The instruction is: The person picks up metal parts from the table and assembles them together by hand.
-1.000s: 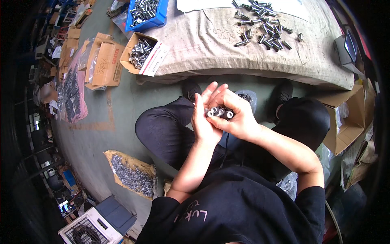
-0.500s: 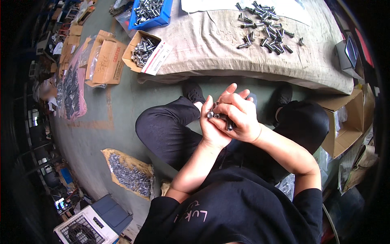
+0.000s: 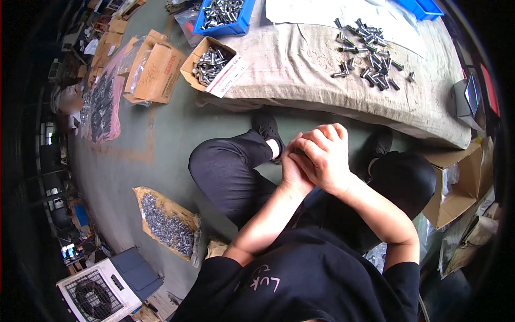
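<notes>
My hands are cupped together above my knees, my right hand (image 3: 328,158) closed over my left hand (image 3: 292,170). Between them are several shiny metal bolts, now almost wholly covered; only a small dark gap shows near the thumbs. Beyond my hands, a loose pile of the same sort of bolts (image 3: 382,64) lies on the cloth-covered table (image 3: 289,70). An open carton (image 3: 228,75) at the table's near left corner holds many more. Behind it, a blue bin (image 3: 241,27) is filled with bolts too.
Left on the floor stand an open brown carton (image 3: 161,72) and a pink sheet with dark parts (image 3: 113,126). Small metal pieces lie on brown paper (image 3: 144,196) at lower left, near a fan unit (image 3: 126,279). An open carton (image 3: 456,188) stands right of my knee; another blue bin (image 3: 424,8) sits far right.
My right hand has closed further over my left, so the bolts that showed between the palms are now hidden. The view has shifted slightly, bringing the second blue bin into sight.
</notes>
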Demonstrator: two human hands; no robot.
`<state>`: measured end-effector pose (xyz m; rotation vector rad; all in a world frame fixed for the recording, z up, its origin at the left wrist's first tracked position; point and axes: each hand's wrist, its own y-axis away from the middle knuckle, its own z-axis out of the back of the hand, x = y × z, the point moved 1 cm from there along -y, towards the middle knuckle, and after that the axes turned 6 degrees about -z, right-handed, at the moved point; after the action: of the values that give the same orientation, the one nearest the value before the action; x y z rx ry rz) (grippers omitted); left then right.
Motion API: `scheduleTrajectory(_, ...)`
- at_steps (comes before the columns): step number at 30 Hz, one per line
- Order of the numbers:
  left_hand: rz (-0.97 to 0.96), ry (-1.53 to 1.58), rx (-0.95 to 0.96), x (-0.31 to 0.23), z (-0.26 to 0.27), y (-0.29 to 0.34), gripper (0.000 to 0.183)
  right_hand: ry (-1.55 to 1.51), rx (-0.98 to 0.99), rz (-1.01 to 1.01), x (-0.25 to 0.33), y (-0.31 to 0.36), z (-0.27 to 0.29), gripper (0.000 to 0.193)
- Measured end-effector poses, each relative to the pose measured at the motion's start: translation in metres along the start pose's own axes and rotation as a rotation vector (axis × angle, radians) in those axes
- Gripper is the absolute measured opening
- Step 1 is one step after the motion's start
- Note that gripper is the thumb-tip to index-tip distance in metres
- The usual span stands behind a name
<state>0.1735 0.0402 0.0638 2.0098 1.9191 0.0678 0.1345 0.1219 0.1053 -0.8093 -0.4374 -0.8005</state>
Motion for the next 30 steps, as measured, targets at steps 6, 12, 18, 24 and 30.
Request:
scheduleTrajectory(6, 0.125, -0.144, -0.230, -0.002, -0.006, 0.003, 0.055, -0.476, 0.181, -0.425, -0.018, 0.002, 0.001, 0.016)
scheduleTrajectory(12, 0.167, -0.240, -0.369, -0.015, 0.014, 0.010, 0.032, -1.522, 0.183, -1.121, -0.037, 0.007, -0.005, 0.017)
scheduleTrajectory(18, 0.193, -0.123, -0.271, -0.035, 0.010, 0.020, 0.024, -1.648, 0.197, -1.204, -0.036, 0.010, -0.006, 0.018)
scheduleTrajectory(24, 0.102, -0.338, -0.267, -0.041, -0.010, 0.028, 0.023, -1.705, 0.191, -1.163, -0.035, 0.009, -0.004, 0.018)
scheduleTrajectory(30, -0.043, -0.450, -0.214, -0.043, -0.018, 0.032, 0.024, -1.445, 0.089, -0.890, -0.026, 0.012, -0.005, 0.018)
